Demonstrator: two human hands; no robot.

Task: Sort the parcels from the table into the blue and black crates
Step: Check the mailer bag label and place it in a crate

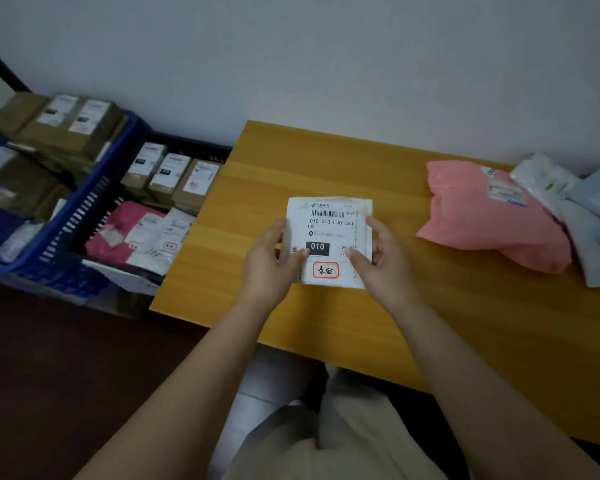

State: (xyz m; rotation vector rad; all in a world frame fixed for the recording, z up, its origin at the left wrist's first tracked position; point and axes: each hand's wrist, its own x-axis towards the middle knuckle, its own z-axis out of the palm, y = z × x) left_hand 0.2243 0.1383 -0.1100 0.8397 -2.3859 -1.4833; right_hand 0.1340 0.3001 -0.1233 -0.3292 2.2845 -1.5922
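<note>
- A white parcel [329, 242] is held over the table [361, 327] by both edges, pinched by left hand [270, 261] and right hand [383, 259].
- Pink parcel [489, 216] is laid further right.
- Black crate [187, 147] and blue crate [80, 216] are placed left, both loaded.

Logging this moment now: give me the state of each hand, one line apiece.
Left hand: holding the left edge of the white parcel, thumb on its label.
Right hand: holding the same parcel's right edge.
</note>
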